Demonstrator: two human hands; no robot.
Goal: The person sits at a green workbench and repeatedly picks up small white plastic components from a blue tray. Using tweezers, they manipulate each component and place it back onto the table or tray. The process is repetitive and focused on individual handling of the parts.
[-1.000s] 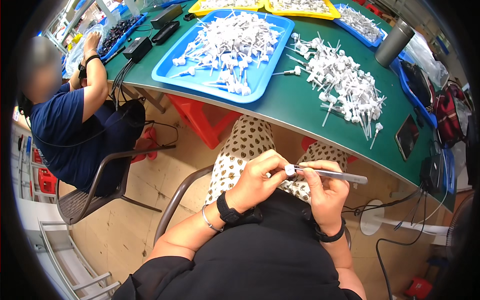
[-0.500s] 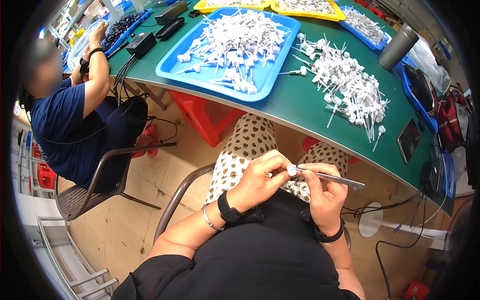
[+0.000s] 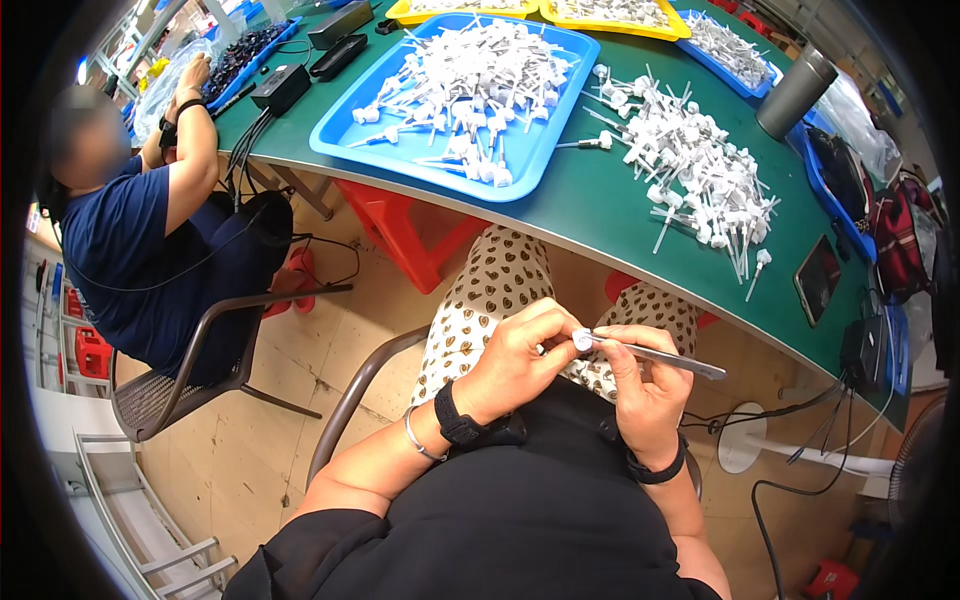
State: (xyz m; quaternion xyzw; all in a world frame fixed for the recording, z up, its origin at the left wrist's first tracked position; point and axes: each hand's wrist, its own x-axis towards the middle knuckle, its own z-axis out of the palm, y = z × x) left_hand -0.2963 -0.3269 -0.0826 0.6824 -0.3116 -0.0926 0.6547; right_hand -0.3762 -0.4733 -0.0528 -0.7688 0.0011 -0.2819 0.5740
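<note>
Above my lap, my left hand (image 3: 515, 350) pinches a small white plastic part with a round head (image 3: 582, 339) between thumb and fingers. My right hand (image 3: 652, 385) grips a pair of metal tweezers (image 3: 680, 360), whose tip meets the white part's round end. The tweezers' wide back end sticks out to the right past my fingers. On the green table (image 3: 590, 230) lies a loose pile of similar white parts with thin stems (image 3: 705, 170). More of them fill a blue tray (image 3: 335, 140) to its left.
Yellow trays (image 3: 610, 28) and another blue tray (image 3: 765, 92) stand at the back. Toward the right are a grey bottle (image 3: 797, 95), a phone (image 3: 818, 280) and hanging cables (image 3: 770, 500). A co-worker (image 3: 140, 220) sits at the left. A red stool (image 3: 400, 230) stands under the table.
Both hands keep their hold, and the tweezers and white part have shifted only very slightly. The co-worker's raised hand has moved a little.
</note>
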